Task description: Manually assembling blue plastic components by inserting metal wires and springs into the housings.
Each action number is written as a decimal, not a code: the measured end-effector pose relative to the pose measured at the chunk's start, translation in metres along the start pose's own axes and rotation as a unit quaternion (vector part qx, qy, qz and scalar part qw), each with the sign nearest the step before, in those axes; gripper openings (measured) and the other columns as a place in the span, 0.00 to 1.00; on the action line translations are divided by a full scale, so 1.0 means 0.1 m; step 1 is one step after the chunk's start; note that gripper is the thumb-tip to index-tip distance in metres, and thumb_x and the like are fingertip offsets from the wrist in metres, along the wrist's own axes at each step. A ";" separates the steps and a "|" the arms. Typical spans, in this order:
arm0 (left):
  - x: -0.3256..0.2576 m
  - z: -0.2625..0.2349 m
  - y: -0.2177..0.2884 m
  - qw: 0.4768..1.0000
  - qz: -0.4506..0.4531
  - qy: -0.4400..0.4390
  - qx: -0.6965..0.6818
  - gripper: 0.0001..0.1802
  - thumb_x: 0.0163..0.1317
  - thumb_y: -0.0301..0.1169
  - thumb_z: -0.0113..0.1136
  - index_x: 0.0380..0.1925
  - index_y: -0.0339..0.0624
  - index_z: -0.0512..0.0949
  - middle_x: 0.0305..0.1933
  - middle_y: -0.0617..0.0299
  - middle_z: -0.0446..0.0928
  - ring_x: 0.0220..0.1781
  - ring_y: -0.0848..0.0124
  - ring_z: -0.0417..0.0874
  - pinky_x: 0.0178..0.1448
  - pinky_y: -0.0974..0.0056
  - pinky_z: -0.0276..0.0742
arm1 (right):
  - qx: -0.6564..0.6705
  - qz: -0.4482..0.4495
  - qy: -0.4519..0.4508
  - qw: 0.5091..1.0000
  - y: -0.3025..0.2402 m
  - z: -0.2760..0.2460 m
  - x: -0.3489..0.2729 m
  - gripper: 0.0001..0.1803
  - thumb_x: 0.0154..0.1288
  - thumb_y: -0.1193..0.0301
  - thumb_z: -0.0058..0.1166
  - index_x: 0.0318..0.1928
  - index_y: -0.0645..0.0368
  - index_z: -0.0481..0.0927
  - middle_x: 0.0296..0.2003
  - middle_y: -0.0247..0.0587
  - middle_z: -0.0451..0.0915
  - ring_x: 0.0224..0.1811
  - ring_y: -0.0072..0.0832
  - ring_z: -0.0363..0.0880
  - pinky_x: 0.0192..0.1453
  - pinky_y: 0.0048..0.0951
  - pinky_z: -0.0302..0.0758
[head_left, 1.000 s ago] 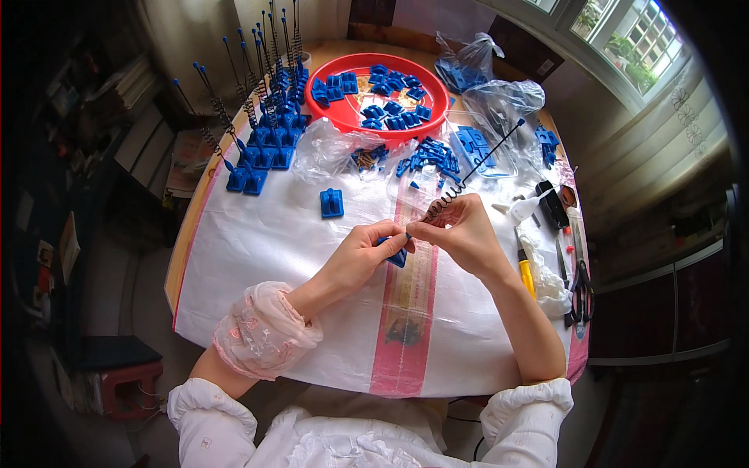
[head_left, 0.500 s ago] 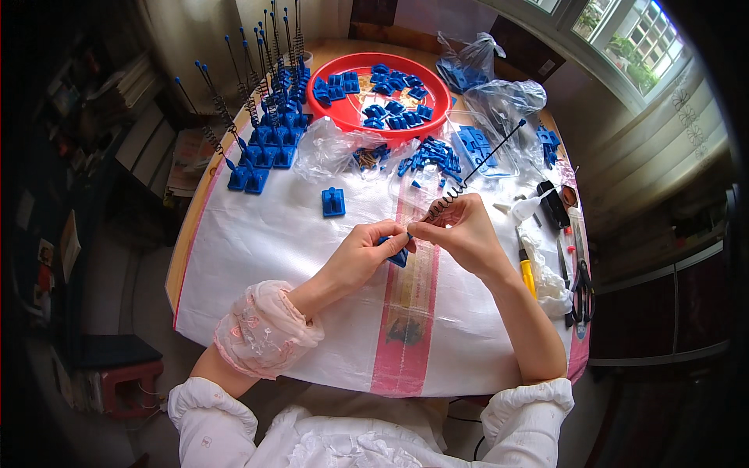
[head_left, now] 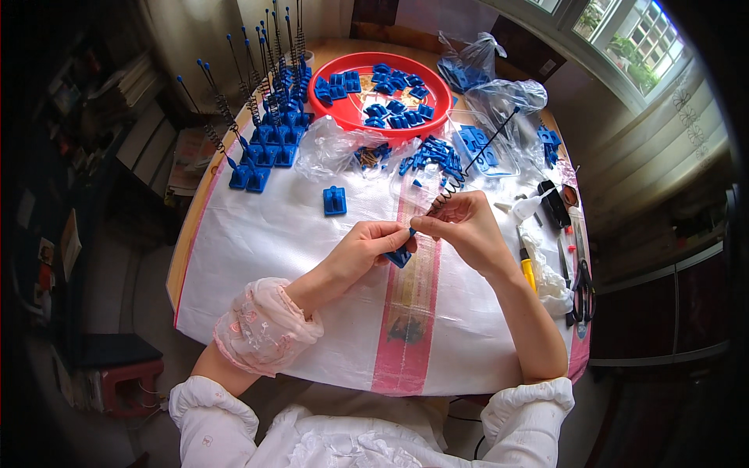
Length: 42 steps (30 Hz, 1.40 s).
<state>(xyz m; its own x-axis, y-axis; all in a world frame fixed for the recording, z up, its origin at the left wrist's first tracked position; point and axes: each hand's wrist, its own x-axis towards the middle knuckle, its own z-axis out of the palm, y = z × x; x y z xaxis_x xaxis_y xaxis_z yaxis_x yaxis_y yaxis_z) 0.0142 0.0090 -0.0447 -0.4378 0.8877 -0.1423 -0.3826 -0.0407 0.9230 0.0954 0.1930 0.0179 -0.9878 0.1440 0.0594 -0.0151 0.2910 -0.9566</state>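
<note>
Over the middle of the table my left hand (head_left: 373, 243) is closed on a small blue plastic base (head_left: 400, 257), which shows below its fingers. Pinched in my right hand (head_left: 460, 222) is the lower end of a black coil spring (head_left: 446, 193). The spring runs up to a thin straight rod with a small dark tip, slanting away to the right. My fingertips meet where spring and base come together, so the joint itself is mostly hidden. A single blue base (head_left: 335, 201) stands on the cover left of my hands.
Finished-looking blue bases with upright springs (head_left: 269, 144) crowd the far left. A red tray (head_left: 317, 105) holds blue parts at the back. Loose blue pieces (head_left: 433, 158), plastic bags (head_left: 331, 148), a yellow-handled tool (head_left: 528, 273) and scissors (head_left: 583, 292) lie about.
The spring and its rod have tilted slightly, the tip shifting a little left and up. Both hands keep their grip and have barely moved.
</note>
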 end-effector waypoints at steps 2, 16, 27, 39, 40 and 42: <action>0.00 -0.02 0.00 1.000 -0.010 -0.009 -0.020 0.16 0.73 0.43 0.54 0.42 0.43 0.82 0.38 0.71 0.80 0.40 0.83 0.77 0.46 0.74 0.69 | -0.001 0.004 0.000 1.000 -0.01 -0.01 0.00 0.09 0.59 0.71 0.66 0.28 0.66 0.86 0.22 0.34 0.82 0.24 0.15 0.77 0.29 0.19 0.71; -0.04 0.01 0.11 0.988 -0.034 -0.056 -0.142 0.16 0.71 0.43 0.55 0.35 0.42 0.77 0.40 0.65 0.76 0.47 0.75 0.76 0.57 0.65 0.69 | 0.043 0.005 -0.019 0.999 -0.02 0.00 -0.01 0.08 0.62 0.71 0.66 0.34 0.64 0.86 0.27 0.32 0.83 0.29 0.14 0.77 0.34 0.19 0.72; -0.05 0.03 0.13 0.983 -0.046 -0.059 -0.167 0.15 0.71 0.42 0.53 0.34 0.42 0.76 0.41 0.65 0.75 0.46 0.74 0.74 0.55 0.66 0.68 | 0.054 -0.009 0.000 0.998 0.03 0.05 -0.01 0.09 0.60 0.72 0.66 0.28 0.67 0.85 0.22 0.35 0.82 0.25 0.16 0.79 0.29 0.20 0.71; -0.04 0.02 0.09 0.981 -0.041 -0.057 -0.180 0.14 0.71 0.41 0.52 0.34 0.41 0.75 0.41 0.64 0.74 0.48 0.72 0.72 0.57 0.65 0.65 | 0.046 0.014 -0.008 0.999 -0.01 0.06 -0.02 0.07 0.61 0.73 0.66 0.32 0.66 0.86 0.25 0.34 0.84 0.28 0.16 0.79 0.34 0.19 0.74; -0.04 0.02 0.10 0.981 -0.042 -0.058 -0.179 0.14 0.71 0.41 0.52 0.34 0.41 0.75 0.41 0.64 0.74 0.48 0.72 0.72 0.57 0.65 0.65 | 0.047 0.015 -0.008 0.999 -0.01 0.06 -0.02 0.07 0.61 0.73 0.66 0.32 0.66 0.86 0.26 0.34 0.84 0.28 0.16 0.79 0.34 0.19 0.74; -0.05 0.02 0.10 0.981 -0.044 -0.060 -0.180 0.14 0.71 0.41 0.51 0.34 0.42 0.75 0.41 0.64 0.74 0.48 0.72 0.73 0.57 0.65 0.66 | 0.049 0.015 -0.010 0.999 -0.01 0.06 -0.02 0.07 0.61 0.72 0.66 0.32 0.66 0.86 0.26 0.34 0.84 0.28 0.16 0.79 0.34 0.19 0.74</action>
<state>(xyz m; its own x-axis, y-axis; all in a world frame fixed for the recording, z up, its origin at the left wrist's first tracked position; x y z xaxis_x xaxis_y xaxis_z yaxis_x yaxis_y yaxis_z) 0.0142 0.0056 -0.0336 -0.2996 0.9418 -0.1526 -0.6859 -0.1014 0.7206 0.0970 0.1866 0.0171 -0.9909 0.1323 0.0246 0.0014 0.1934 -0.9811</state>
